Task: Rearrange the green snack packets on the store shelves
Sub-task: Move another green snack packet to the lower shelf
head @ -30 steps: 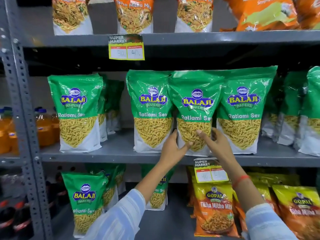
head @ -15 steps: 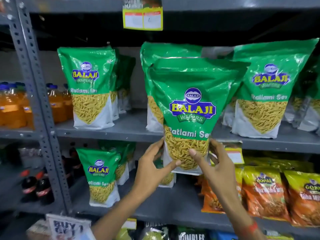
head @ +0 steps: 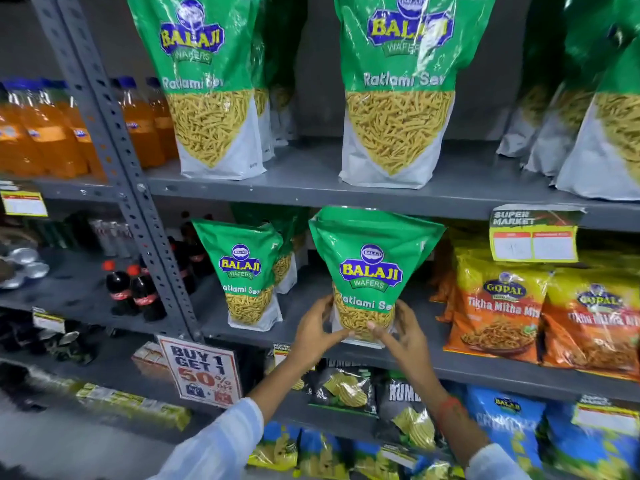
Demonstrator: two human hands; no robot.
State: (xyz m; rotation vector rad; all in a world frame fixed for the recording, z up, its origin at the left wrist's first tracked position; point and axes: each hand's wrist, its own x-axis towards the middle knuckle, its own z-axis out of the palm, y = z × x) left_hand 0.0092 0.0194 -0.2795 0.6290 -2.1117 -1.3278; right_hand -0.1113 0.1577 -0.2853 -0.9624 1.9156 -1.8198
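Observation:
I hold a green Balaji Ratlami Sev packet (head: 372,271) upright by its lower corners, at the front edge of the lower grey shelf (head: 485,367). My left hand (head: 317,329) grips its left side and my right hand (head: 403,336) its right side. To its left another green packet (head: 247,271) stands on the same shelf, with more behind it. On the upper shelf (head: 311,188) stand two green packets in front, left (head: 207,84) and centre (head: 398,88), and more at the right edge (head: 609,133).
Orange-yellow Gopal packets (head: 498,306) fill the lower shelf right of my hands. A slanted steel upright (head: 117,168) divides off orange drink bottles (head: 52,133) and cola bottles (head: 133,292). A "Buy 1 Get 1" sign (head: 202,370) and a yellow price tag (head: 533,237) hang on shelf edges. Chips packets (head: 346,389) sit below.
Both hands have carried the green packet from the upper shelf down to the lower shelf. The view has tilted down and moved closer.

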